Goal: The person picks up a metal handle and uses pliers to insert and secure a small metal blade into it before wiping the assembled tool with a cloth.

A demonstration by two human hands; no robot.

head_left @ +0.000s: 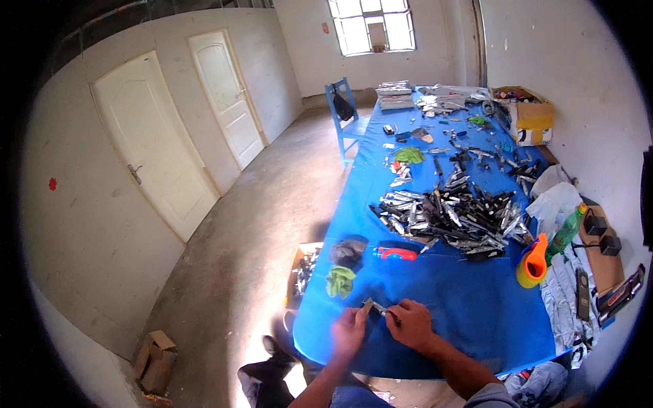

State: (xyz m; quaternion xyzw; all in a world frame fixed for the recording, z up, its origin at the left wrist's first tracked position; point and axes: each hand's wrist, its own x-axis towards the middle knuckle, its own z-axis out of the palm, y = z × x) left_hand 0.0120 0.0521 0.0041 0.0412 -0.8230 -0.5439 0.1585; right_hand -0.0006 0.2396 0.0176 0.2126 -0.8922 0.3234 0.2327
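Observation:
My left hand (349, 331) and my right hand (409, 324) meet at the near edge of a long table covered in blue cloth (469, 299). Between them they hold a small metal tool (376, 308), silver and dark, with both hands pinching it at its ends. A green rag (340, 280) and a grey rag (348, 250) lie just beyond my left hand. A red and blue handled tool (396, 253) lies next to the rags. A big heap of dark and silver metal tools (452, 217) fills the middle of the table.
An orange jug (532, 264) and a green bottle (566, 233) stand at the right. A cardboard box (303, 272) sits on the floor by the table's left edge, another (155, 360) by the wall. A blue chair (344, 112) stands farther along. Two white doors (153, 146) line the left wall.

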